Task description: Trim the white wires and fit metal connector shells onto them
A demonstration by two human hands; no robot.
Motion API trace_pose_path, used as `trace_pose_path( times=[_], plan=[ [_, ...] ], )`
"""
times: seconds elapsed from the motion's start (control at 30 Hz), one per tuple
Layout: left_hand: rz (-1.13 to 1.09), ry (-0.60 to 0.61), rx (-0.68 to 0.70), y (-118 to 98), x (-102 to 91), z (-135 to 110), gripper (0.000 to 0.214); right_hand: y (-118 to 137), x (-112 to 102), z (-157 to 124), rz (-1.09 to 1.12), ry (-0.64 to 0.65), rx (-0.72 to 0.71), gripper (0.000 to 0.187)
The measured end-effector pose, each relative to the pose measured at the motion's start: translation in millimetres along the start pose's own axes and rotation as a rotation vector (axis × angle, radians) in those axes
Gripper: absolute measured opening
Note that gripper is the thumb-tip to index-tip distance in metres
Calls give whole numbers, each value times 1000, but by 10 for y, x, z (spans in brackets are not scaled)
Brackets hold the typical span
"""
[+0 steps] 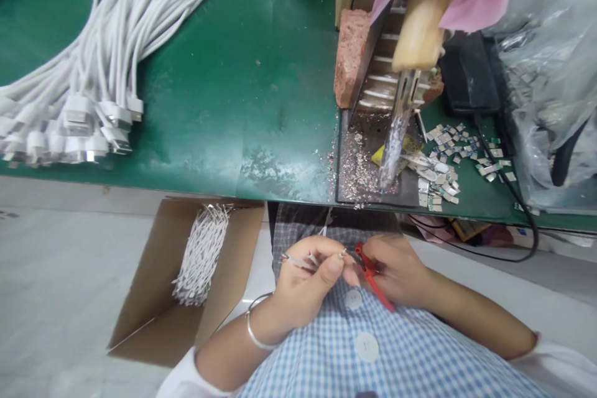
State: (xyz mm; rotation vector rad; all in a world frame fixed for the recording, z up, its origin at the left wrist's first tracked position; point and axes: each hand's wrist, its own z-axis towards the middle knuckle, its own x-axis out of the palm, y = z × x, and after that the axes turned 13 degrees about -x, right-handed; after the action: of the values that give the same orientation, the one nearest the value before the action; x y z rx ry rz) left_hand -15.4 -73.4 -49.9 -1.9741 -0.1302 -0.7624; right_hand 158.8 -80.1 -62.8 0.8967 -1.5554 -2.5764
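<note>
Close to my body, just below the table edge, my left hand [310, 283] is closed around several thin white cables [301, 261] with stripped, coloured wire ends. One cable tip pokes out between thumb and forefinger. My right hand [398, 268] grips red-handled cutters [370, 270]. Their jaws are right beside that cable tip; whether they touch it I cannot tell. Above my hands, a soldering iron [396, 137] with a wooden handle leans tip-down over a dark plate [345, 180] strewn with solder bits. Small metal connectors [443, 183] lie to the right of the plate.
A bundle of white USB cables [112, 56] covers the green table's [209, 106] left side. Below it, an open cardboard box [233, 261] holds white cables. A brick [352, 56], a black adapter [471, 74] and plastic bags [555, 81] stand at the right. A black cord [527, 249] hangs over the edge.
</note>
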Motion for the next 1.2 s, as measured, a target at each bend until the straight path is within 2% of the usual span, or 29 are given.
trace_pose_path(
  times=[0.13,0.23,0.3,0.5,0.6,0.9,1.2],
  plan=[
    [52,-107,62,19,31,37,16,73,144,-14,366,-62,261,25],
    [42,-111,49,30,30,50,16,80,170,-23,473,-63,358,26],
    [32,-100,22,29,21,44,15,60,139,-23,415,-58,318,29],
    [71,-106,-4,-21,1,3,14,-11,-43,47,18,-79,5,30],
    [110,-116,-2,-35,-7,-12,15,-35,-88,64,-98,-86,-83,31],
    [238,-128,45,-17,-6,-16,16,-58,-78,49,-234,-64,-132,33],
    [265,-160,55,-66,26,-20,20,-30,-56,63,-229,-85,-129,28]
  ],
)
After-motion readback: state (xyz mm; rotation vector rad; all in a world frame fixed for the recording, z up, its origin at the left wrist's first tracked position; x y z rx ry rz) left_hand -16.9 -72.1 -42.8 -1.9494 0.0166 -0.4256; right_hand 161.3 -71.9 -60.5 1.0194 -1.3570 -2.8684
